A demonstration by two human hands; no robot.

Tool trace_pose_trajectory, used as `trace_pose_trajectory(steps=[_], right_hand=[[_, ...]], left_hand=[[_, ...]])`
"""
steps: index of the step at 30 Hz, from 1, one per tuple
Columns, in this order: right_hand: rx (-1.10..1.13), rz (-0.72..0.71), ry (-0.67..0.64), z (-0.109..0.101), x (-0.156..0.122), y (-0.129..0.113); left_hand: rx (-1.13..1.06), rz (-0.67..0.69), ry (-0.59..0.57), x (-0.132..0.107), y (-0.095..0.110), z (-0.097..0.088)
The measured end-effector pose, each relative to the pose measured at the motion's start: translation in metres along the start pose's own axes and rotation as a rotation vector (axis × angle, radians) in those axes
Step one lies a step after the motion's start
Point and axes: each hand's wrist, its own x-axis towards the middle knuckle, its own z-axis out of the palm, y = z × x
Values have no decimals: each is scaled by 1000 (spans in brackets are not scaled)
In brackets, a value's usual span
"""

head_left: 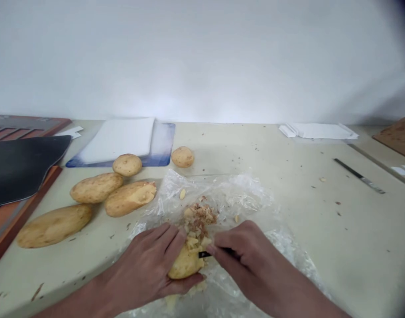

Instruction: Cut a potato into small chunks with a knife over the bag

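Left hand point(144, 269) fingers clenched around potato point(185, 263) over plastic bag point(242, 198) on counter point(322, 229); right hand point(247, 260) fingers grasping small knife point(204, 254) against potato, peelings point(197, 218) heaped just beyond

1. Exposure: bright, diffuse light, source not in view; the wall point(202, 57) is washed out at centre.
2. Shadows: faint, soft-edged beside the potatoes point(96, 187) on the surface point(288, 221).
3. Glare: small highlights on the plastic bag point(242, 194).
4. Optics: upper-right corner darkened, edges curved, fine detail slightly soft throughout.
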Motion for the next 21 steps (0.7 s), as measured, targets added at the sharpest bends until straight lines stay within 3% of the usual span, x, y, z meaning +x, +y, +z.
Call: trace_pose_trajectory(steps=[6,14,19,21], right_hand=[[-31,49,-92,8,-2,4],[-16,51,-97,1,2,1],[-22,46,-14,0,0,1],[-3,59,-52,4,0,2]], left_hand=[[-18,4,-1,-2,-1,1],[-27,-11,12,2,1,0],[-14,-4,18,2,0,0],[-14,-3,23,1,0,2]])
